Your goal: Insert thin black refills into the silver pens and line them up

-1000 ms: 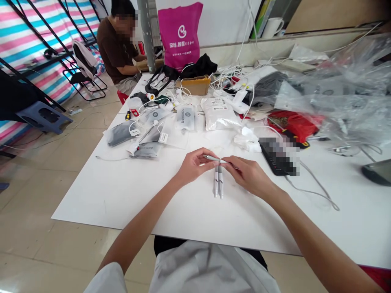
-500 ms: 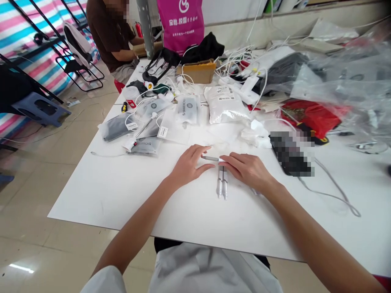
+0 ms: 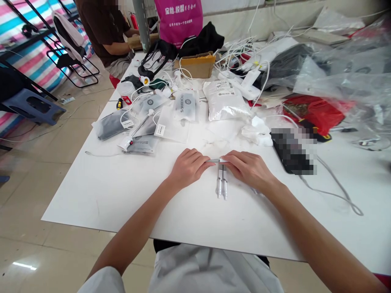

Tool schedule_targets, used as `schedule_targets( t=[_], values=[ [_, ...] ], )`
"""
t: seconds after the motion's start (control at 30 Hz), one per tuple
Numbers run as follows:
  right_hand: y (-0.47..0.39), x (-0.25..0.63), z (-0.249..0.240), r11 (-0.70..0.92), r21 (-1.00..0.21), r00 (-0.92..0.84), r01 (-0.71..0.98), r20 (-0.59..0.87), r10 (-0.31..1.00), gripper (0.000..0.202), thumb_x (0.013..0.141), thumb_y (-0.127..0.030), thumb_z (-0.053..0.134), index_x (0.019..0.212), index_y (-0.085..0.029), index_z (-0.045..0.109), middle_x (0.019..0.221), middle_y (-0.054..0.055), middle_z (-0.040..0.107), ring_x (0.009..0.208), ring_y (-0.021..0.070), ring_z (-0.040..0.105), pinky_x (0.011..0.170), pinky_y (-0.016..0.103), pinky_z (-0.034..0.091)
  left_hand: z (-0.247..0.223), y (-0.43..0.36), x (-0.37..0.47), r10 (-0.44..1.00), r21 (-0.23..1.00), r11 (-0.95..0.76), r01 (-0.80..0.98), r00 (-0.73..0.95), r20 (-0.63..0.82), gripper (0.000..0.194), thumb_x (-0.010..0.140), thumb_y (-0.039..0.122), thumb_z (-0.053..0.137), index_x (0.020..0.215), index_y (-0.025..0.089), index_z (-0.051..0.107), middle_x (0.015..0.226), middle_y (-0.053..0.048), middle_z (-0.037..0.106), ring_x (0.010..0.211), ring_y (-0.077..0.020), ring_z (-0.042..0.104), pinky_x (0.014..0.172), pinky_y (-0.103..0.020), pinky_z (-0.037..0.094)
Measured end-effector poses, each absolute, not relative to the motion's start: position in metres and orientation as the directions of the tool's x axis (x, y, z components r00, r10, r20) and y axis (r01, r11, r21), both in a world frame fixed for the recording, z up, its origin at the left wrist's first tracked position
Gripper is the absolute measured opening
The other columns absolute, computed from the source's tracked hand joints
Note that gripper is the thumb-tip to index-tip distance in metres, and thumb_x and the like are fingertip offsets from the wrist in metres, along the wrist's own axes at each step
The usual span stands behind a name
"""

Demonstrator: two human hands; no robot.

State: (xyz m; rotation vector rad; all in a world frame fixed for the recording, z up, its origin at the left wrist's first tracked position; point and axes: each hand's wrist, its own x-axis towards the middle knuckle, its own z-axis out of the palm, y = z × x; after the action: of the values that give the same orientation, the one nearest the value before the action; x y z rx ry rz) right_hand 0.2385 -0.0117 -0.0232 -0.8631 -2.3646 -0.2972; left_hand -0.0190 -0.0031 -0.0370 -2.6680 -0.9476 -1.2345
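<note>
Between my two hands a slim grey-and-white pen lies level, just above the white table. My left hand is closed in a pinch on the pen's grey end. The white end is gripped by the fingers of my right hand. Right below the held pen, two clear-and-white pens rest side by side on the tabletop, their far ends partly hidden by my right fingers. Something small and clear sits under my right wrist, mostly covered.
To the right lies a black phone with a grey cable. Plastic-wrapped pouches, a white parcel, a cardboard box and tangled white cables fill the back. Clear plastic bags heap at the right. A person sits beyond the far left edge.
My left hand has closed from spread fingers onto the pen's grey end. My right hand still grips the white end. The view has shifted slightly.
</note>
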Motion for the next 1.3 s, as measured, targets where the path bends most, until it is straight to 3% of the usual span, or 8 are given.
schedule_targets(
  t=[0.1, 0.23, 0.37, 0.47, 0.57, 0.8, 1.1, 1.3],
  values=[
    [-0.013, 0.237, -0.025, 0.757, 0.011, -0.603, 0.653, 0.613, 0.512, 0.004, 0.106, -0.016, 0.061, 0.104, -0.020, 0.061, 0.089, 0.002, 0.077, 0.062, 0.0125, 0.062, 0.057, 0.028, 0.042, -0.038, -0.003, -0.019, 0.543, 0.222, -0.792, 0.568, 0.489, 0.683, 0.024, 0.110, 0.036, 0.060, 0.094, 0.019, 0.065, 0.074, 0.000, 0.069, 0.073, -0.0169, 0.062, 0.070, -0.034, 0.043],
    [-0.014, 0.236, -0.027, 0.716, -0.027, -0.565, 0.698, 0.593, 0.573, 0.003, 0.105, -0.019, 0.061, 0.103, -0.019, 0.060, 0.076, -0.001, 0.071, 0.057, 0.0128, 0.060, 0.053, 0.027, 0.038, -0.039, -0.004, -0.018, 0.540, 0.231, -0.806, 0.545, 0.517, 0.664, 0.023, 0.109, 0.039, 0.062, 0.120, 0.019, 0.065, 0.102, -0.007, 0.077, 0.089, -0.0193, 0.069, 0.079, -0.035, 0.049],
    [-0.015, 0.235, -0.026, 0.713, -0.046, -0.570, 0.699, 0.566, 0.596, 0.008, 0.107, -0.024, 0.061, 0.113, -0.019, 0.061, 0.081, 0.000, 0.073, 0.062, 0.0139, 0.064, 0.054, 0.029, 0.038, -0.040, -0.004, -0.017, 0.514, 0.206, -0.810, 0.549, 0.495, 0.700, 0.010, 0.109, 0.028, 0.062, 0.105, 0.019, 0.066, 0.085, -0.003, 0.073, 0.079, -0.0182, 0.063, 0.073, -0.034, 0.044],
    [-0.015, 0.233, -0.025, 0.728, -0.026, -0.592, 0.685, 0.563, 0.577, 0.018, 0.108, -0.028, 0.063, 0.122, -0.019, 0.062, 0.087, 0.002, 0.074, 0.067, 0.0149, 0.065, 0.058, 0.029, 0.040, -0.040, -0.003, -0.018, 0.562, 0.253, -0.787, 0.562, 0.485, 0.671, 0.021, 0.110, 0.032, 0.060, 0.095, 0.019, 0.066, 0.077, -0.002, 0.071, 0.076, -0.0179, 0.061, 0.072, -0.035, 0.043],
    [-0.015, 0.232, -0.023, 0.744, 0.037, -0.627, 0.667, 0.569, 0.533, 0.016, 0.109, -0.021, 0.059, 0.124, -0.019, 0.064, 0.091, 0.003, 0.074, 0.072, 0.0157, 0.064, 0.063, 0.029, 0.042, -0.040, -0.002, -0.021, 0.597, 0.278, -0.766, 0.579, 0.483, 0.641, 0.032, 0.113, 0.031, 0.053, 0.085, 0.019, 0.064, 0.071, -0.001, 0.069, 0.072, -0.0174, 0.059, 0.072, -0.036, 0.041],
    [-0.016, 0.228, -0.022, 0.734, 0.032, -0.633, 0.678, 0.534, 0.561, 0.010, 0.109, -0.020, 0.055, 0.116, -0.020, 0.063, 0.097, 0.005, 0.075, 0.070, 0.0157, 0.062, 0.066, 0.030, 0.043, -0.039, -0.004, -0.019, 0.561, 0.225, -0.792, 0.567, 0.531, 0.635, 0.022, 0.110, 0.040, 0.059, 0.118, 0.021, 0.067, 0.100, -0.006, 0.075, 0.090, -0.0185, 0.067, 0.082, -0.035, 0.046],
    [-0.013, 0.233, -0.028, 0.736, -0.078, -0.594, 0.672, 0.536, 0.600, 0.008, 0.107, -0.015, 0.053, 0.112, -0.020, 0.059, 0.086, 0.003, 0.073, 0.065, 0.0178, 0.061, 0.064, 0.031, 0.043, -0.039, -0.003, -0.021, 0.601, 0.267, -0.774, 0.574, 0.535, 0.594, 0.027, 0.115, 0.026, 0.045, 0.105, 0.019, 0.069, 0.082, -0.004, 0.073, 0.082, -0.0188, 0.062, 0.078, -0.036, 0.044],
    [-0.016, 0.232, -0.024, 0.755, -0.003, -0.641, 0.656, 0.526, 0.559, 0.017, 0.104, -0.010, 0.054, 0.111, -0.020, 0.065, 0.093, 0.004, 0.074, 0.066, 0.0148, 0.058, 0.063, 0.029, 0.040, -0.042, -0.003, -0.019, 0.542, 0.189, -0.809, 0.557, 0.582, 0.606, 0.029, 0.111, 0.043, 0.056, 0.115, 0.019, 0.072, 0.075, 0.000, 0.069, 0.076, -0.0173, 0.061, 0.077, -0.034, 0.043]
  ],
)
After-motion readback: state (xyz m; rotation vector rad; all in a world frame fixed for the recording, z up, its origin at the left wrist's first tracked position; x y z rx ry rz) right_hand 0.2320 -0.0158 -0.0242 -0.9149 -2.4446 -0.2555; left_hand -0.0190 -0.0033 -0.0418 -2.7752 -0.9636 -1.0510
